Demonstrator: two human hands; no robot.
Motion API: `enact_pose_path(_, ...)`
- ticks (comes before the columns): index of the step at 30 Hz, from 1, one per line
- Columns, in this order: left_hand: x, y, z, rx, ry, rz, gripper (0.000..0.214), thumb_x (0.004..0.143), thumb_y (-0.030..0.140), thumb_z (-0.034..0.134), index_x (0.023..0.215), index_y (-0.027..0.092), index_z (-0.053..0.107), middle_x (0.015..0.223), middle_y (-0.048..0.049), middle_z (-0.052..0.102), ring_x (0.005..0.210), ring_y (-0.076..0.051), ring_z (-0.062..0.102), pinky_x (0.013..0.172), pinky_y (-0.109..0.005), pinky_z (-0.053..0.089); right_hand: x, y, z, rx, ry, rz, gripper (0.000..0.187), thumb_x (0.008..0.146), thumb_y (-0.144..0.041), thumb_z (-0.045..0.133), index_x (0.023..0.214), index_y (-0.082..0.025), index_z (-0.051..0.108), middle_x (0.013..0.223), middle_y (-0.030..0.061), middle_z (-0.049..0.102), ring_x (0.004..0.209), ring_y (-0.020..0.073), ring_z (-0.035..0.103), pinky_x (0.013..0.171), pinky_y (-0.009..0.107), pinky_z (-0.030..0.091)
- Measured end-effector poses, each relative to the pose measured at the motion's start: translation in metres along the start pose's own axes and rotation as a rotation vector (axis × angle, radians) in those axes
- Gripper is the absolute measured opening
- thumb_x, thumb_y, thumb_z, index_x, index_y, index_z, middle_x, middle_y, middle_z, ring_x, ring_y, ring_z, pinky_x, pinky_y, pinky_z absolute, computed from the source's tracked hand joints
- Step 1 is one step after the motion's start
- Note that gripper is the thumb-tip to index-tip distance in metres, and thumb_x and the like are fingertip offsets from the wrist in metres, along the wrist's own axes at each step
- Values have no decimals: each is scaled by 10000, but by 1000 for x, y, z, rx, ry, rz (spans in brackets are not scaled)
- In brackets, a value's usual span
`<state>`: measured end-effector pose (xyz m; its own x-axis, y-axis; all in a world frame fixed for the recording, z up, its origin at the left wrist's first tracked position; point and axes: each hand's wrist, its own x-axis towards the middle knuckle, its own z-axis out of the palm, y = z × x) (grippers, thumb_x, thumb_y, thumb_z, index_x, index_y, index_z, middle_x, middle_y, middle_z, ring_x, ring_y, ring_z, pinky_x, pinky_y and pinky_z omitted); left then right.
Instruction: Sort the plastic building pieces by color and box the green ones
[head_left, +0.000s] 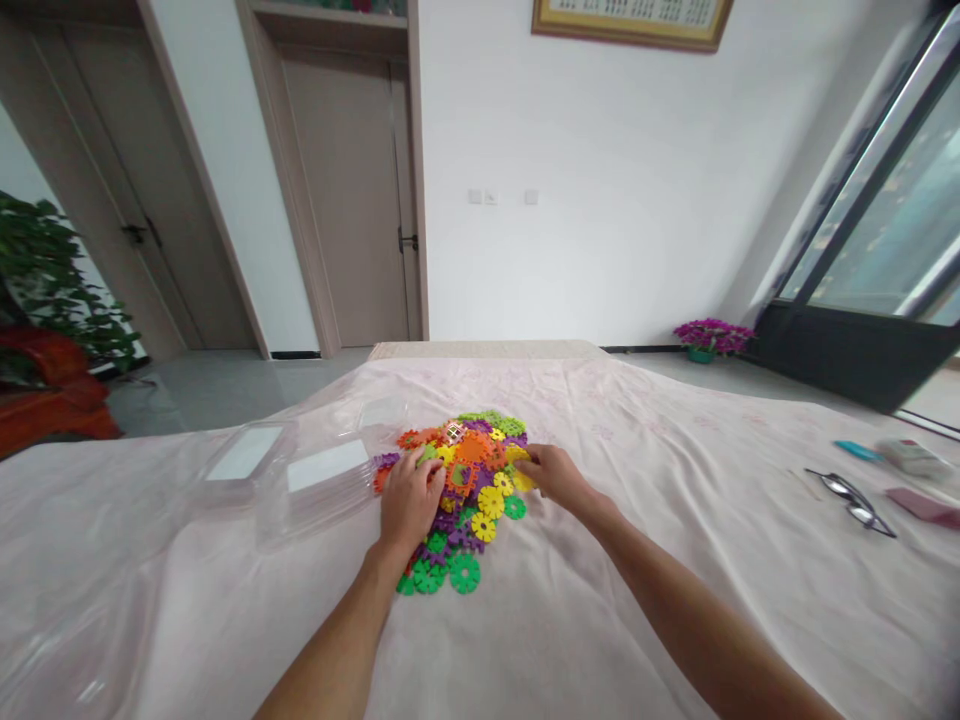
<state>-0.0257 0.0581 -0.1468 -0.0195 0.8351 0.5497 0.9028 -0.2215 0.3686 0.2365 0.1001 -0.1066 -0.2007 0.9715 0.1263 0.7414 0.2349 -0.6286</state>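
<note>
A heap of colourful plastic interlocking pieces [475, 449] lies in the middle of the cloth, with green, yellow, purple and orange notched discs and gear shapes. My left hand [409, 505] rests on the heap's left side, its fingers slightly bent and apart over the pieces; nothing shows in its grasp. At the right edge of the heap, my right hand [556, 478] has its thumb and fingers closed on a yellow notched disc [519, 477]. Near the bottom of the heap lie a green disc [465, 574] and a yellow disc [483, 527].
Clear plastic boxes with white labels [328, 467] stand left of the heap. Glasses [855, 503], a blue object [857, 451], a pale box [911, 457] and a dark pink case [926, 506] lie at the right. A pale pink cloth [600, 620] covers the table.
</note>
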Motion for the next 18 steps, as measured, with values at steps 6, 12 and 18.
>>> enact_pose_path(6, 1, -5, 2, -51, -26, -30, 300, 949, 369, 471, 1063, 237, 715, 1331, -80, 596, 1240, -239, 525, 1078, -439, 393, 24, -25, -1, 225, 268, -103, 393, 864, -362, 569, 1212, -190, 632, 1150, 94, 682, 966, 228, 671, 810, 332, 541)
enact_pose_path(12, 2, -10, 4, -99, -42, -62, 298, 939, 370, 481, 1070, 235, 712, 1335, -81, 595, 1253, -243, 519, 1083, -445, 394, -14, -24, 21, -26, 240, -470, 466, 865, -416, 631, 1292, -234, 592, 1327, 104, 592, 1254, 272, 521, 1077, 448, 405)
enact_pose_path(18, 1, -7, 2, -128, 9, -92, 281, 929, 343, 483, 1107, 242, 674, 1315, -64, 614, 1238, -224, 540, 1084, -417, 393, 3, -2, 26, -191, 302, -283, 541, 950, -485, 470, 1411, -202, 480, 1454, 153, 474, 1363, 303, 405, 1109, 496, 342)
